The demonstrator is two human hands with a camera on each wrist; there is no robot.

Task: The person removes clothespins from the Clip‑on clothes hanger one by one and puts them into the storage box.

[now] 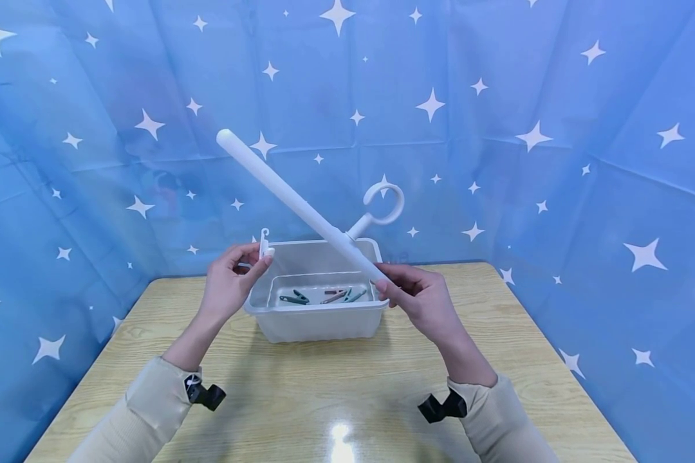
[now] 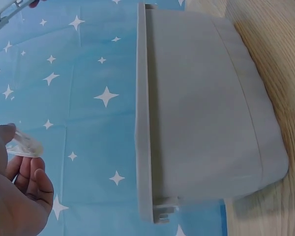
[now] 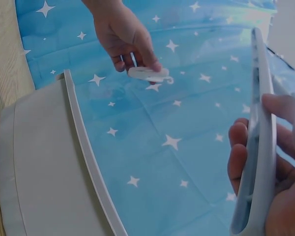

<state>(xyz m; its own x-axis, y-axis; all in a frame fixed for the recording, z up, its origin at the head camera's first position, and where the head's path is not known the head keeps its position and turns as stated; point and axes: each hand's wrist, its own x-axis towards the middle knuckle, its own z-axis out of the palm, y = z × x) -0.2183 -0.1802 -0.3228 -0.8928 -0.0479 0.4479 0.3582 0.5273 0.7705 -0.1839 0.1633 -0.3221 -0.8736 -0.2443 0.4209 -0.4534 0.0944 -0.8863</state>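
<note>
My right hand grips the lower end of a white hanger bar, held slantwise above a bin. A curved white hook stands out from the bar's side. In the right wrist view the bar shows a hollow, ribbed underside, with fingers on both sides of it. Over the bin's left rim, my left hand pinches a small white plastic piece with a tiny hook between thumb and fingertips. This hooked piece looks partly see-through in the left wrist view.
A light grey plastic bin stands on the wooden table in front of both hands. Several green and brown clothespins lie on its floor. A blue cloth with white stars hangs behind and along both sides of the table.
</note>
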